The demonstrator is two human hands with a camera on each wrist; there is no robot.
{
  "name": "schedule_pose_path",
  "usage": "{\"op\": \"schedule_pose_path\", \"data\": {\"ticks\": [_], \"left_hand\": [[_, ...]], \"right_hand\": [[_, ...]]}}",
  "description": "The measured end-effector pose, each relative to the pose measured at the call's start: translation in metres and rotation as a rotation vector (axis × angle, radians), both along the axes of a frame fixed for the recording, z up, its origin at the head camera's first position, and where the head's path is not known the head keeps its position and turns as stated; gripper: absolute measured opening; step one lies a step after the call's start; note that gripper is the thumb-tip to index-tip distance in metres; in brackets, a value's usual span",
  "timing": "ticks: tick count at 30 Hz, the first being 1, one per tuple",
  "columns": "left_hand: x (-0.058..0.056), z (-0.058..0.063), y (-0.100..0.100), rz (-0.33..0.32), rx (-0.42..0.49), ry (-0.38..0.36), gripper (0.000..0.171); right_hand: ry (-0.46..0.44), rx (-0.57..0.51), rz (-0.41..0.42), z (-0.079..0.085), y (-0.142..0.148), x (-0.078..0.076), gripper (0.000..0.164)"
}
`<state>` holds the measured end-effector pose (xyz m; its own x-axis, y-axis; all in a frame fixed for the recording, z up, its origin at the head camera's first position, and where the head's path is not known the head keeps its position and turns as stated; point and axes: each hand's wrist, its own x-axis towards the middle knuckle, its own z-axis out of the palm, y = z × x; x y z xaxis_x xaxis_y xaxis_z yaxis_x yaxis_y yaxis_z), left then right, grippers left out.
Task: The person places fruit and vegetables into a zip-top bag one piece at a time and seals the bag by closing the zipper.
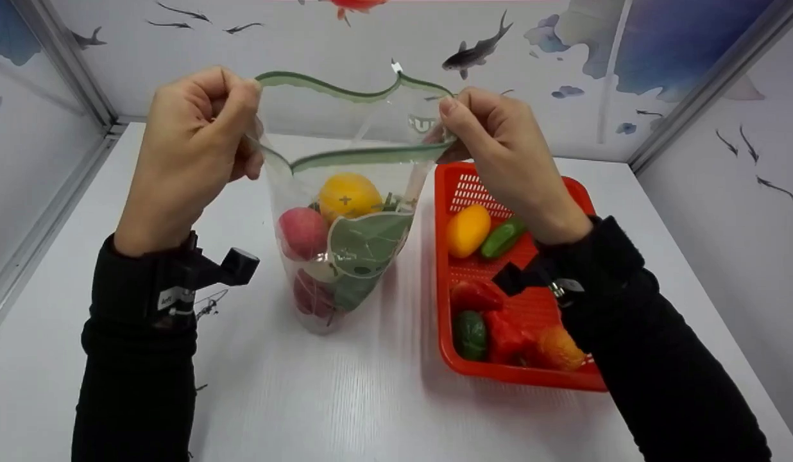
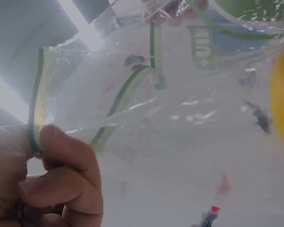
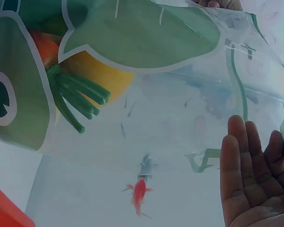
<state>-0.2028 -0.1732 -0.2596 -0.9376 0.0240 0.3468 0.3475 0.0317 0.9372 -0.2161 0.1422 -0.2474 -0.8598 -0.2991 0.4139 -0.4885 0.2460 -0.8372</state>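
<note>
A clear zip bag (image 1: 374, 240) with a green seal strip and green printed shapes hangs upright between my two hands, its mouth spread apart. My left hand (image 1: 188, 131) pinches the left end of the rim between thumb and fingers. At the right end, my right hand (image 1: 509, 144) grips the rim; in the right wrist view several of its fingers stretch out along the plastic. Through the film show a yellow round fruit (image 1: 350, 192), a pink-red round fruit (image 1: 303, 232), a dark red piece (image 1: 312, 296) and green cut stems (image 3: 80, 92). The print hides part of the contents.
A red plastic basket (image 1: 443, 308) stands on the white table (image 1: 345, 410), right of the bag. Inside lie a yellow mango-like fruit (image 1: 468, 231), a green cucumber-like piece (image 1: 501, 239), a red pepper (image 1: 509, 333), a dark green piece (image 1: 471, 335) and an orange (image 1: 560, 348). Printed panels surround the table.
</note>
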Motion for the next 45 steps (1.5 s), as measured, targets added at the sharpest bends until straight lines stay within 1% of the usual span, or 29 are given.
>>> {"op": "schedule_pose_path", "data": {"ticks": [2, 4, 5, 7, 10, 12, 15, 18, 21, 25, 28, 30, 31, 34, 36, 38, 41, 43, 45], "left_hand": [[0.008, 0.001, 0.002, -0.04, -0.174, -0.002, 0.039], [0.014, 0.002, 0.007, -0.082, -0.325, 0.02, 0.042], [0.017, 0.003, 0.011, -0.101, -0.384, 0.027, 0.042], [0.019, 0.001, 0.019, -0.144, -0.435, 0.038, 0.042], [0.02, -0.005, 0.032, -0.196, -0.396, 0.043, 0.043], [0.019, -0.01, 0.04, -0.213, -0.339, 0.052, 0.045], [0.021, -0.016, 0.05, -0.191, -0.246, 0.058, 0.047], [0.021, -0.022, 0.054, -0.138, -0.152, 0.06, 0.047], [0.021, -0.024, 0.049, -0.09, -0.055, 0.06, 0.046], [0.017, -0.023, 0.036, -0.056, 0.076, 0.063, 0.044], [0.014, -0.019, 0.026, -0.031, 0.124, 0.093, 0.044], [0.013, -0.016, 0.022, -0.013, 0.141, 0.123, 0.043], [0.014, -0.015, 0.021, -0.004, 0.129, 0.149, 0.043], [0.016, -0.017, 0.021, 0.027, 0.005, 0.23, 0.044], [0.02, -0.022, 0.025, 0.038, -0.119, 0.281, 0.046], [0.025, -0.028, 0.031, 0.034, -0.246, 0.315, 0.048], [0.033, -0.038, 0.043, -0.01, -0.358, 0.321, 0.048], [0.038, -0.042, 0.052, -0.041, -0.398, 0.309, 0.047], [0.042, -0.045, 0.06, -0.069, -0.409, 0.298, 0.045]], "right_hand": [[0.027, 0.041, 0.018, -0.001, 0.005, 0.007, 0.028], [0.037, 0.075, 0.021, -0.003, 0.013, 0.015, 0.029], [0.037, 0.089, 0.016, -0.004, 0.017, 0.019, 0.029], [0.018, 0.106, 0.002, -0.007, 0.025, 0.026, 0.031], [-0.042, 0.146, -0.045, -0.013, 0.039, 0.037, 0.03], [-0.083, 0.18, -0.063, -0.019, 0.047, 0.043, 0.028], [-0.145, 0.224, -0.051, -0.033, 0.053, 0.049, 0.023], [-0.216, 0.226, 0.018, -0.049, 0.05, 0.051, 0.022], [-0.251, 0.237, 0.079, -0.061, 0.039, 0.049, 0.027], [-0.271, 0.2, 0.136, -0.066, 0.02, 0.046, 0.023], [-0.281, 0.145, 0.171, -0.065, 0.003, 0.041, 0.021], [-0.296, 0.098, 0.208, -0.066, -0.007, 0.036, 0.019], [-0.3, 0.083, 0.221, -0.065, -0.011, 0.035, 0.019], [-0.298, 0.066, 0.24, -0.064, -0.015, 0.033, 0.021], [-0.263, 0.111, 0.214, -0.064, -0.007, 0.034, 0.023], [-0.215, 0.2, 0.158, -0.064, 0.005, 0.037, 0.023], [-0.164, 0.343, 0.081, -0.067, 0.025, 0.044, 0.022], [-0.169, 0.401, 0.063, -0.07, 0.034, 0.048, 0.023], [-0.191, 0.436, 0.068, -0.074, 0.039, 0.05, 0.025]]}}
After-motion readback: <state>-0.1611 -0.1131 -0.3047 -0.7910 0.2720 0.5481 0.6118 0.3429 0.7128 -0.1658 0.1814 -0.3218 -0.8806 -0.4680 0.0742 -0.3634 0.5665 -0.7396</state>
